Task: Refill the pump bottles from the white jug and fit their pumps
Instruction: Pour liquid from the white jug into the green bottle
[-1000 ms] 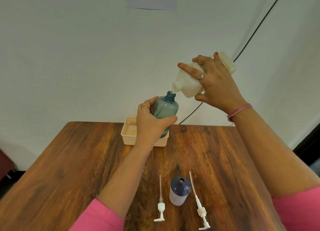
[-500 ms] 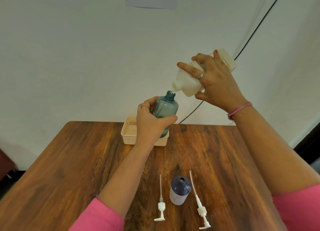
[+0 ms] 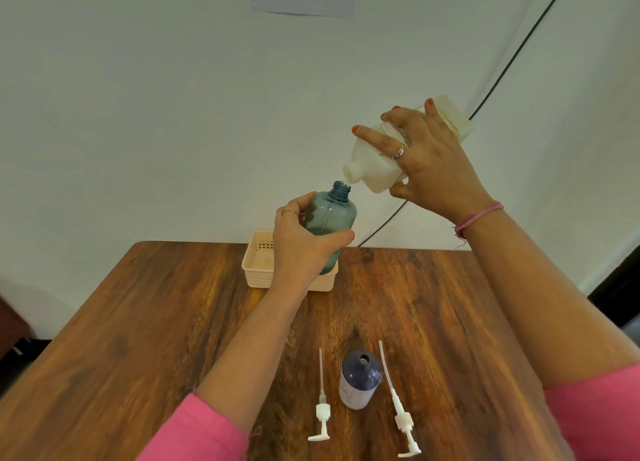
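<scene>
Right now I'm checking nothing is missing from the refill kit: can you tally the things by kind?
Pump bottles: 2, teal bottle, purple bottle
Loose pumps: 2, left pump, right pump
White jug: 1
Basket: 1
Total: 6

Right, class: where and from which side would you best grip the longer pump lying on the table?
Probably grip the longer pump at its thick collar, coming from above. It lies flat right of the purple bottle; its tube looks thin and bendy, and the right side is open.
</scene>
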The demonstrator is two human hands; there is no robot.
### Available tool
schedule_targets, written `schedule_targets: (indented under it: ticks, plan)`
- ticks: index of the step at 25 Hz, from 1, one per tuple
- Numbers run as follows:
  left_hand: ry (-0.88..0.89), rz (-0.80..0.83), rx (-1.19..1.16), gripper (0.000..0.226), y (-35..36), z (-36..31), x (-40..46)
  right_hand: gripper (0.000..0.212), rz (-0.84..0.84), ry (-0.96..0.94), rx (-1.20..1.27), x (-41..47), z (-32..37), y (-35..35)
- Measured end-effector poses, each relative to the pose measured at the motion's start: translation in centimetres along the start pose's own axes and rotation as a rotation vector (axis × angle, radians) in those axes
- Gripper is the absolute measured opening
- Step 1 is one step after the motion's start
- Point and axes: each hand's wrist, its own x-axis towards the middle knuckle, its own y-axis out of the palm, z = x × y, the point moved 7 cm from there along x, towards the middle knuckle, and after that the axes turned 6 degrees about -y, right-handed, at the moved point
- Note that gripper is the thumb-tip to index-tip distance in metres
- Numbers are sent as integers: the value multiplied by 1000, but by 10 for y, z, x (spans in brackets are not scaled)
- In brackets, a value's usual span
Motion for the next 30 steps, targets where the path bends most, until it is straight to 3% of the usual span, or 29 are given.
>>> schedule_targets:
  ticks: [30]
  plan:
    - [-24,-6,-30,78,-1,-2,-12,84,-70,-67,-36,2,10,-15]
